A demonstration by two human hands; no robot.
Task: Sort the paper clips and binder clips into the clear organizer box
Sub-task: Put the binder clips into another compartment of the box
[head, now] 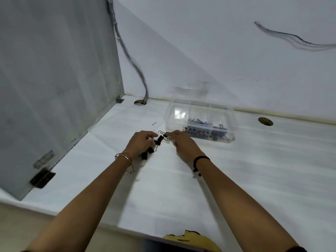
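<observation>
White desk (236, 179), grey partition (54, 79), white wall (218, 51)

Black binder clips (157, 142) with silver wire handles form a loose chain between the fingertips of both hands, some trailing under the left fingers. The clear organizer box (200, 120), lid raised, sits just beyond the right fingertips, containing coloured paper clips (197, 121) and dark clips.
</observation>
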